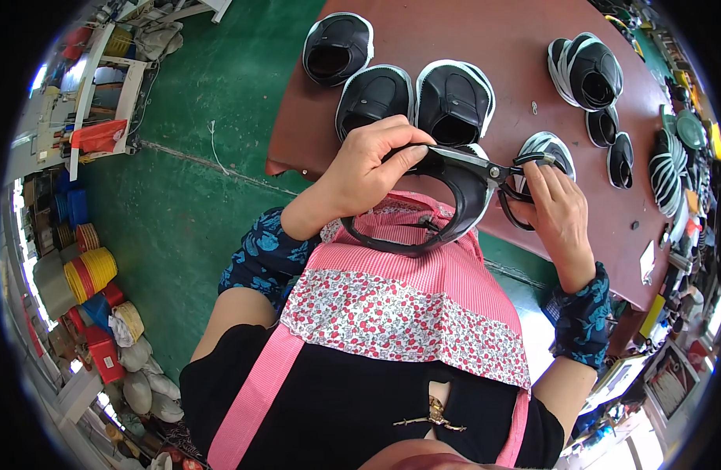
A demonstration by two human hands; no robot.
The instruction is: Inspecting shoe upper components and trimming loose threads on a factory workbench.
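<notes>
In front of my pink checked apron is a black shoe upper with a pale edge. Thumb and forefinger of my left hand pinch its top edge. My right hand has its fingers through the black handles of a pair of scissors. Their metal blades point left along the upper's edge, toward my left fingertips. Whether the blades are parted is hard to make out. Just beyond my hands, two black shoe uppers sit side by side on the table.
The reddish-brown table also bears another black upper, a nested stack of uppers and small black pieces. A striped pile lies along its right side. Left on the green floor stand yellow rolls.
</notes>
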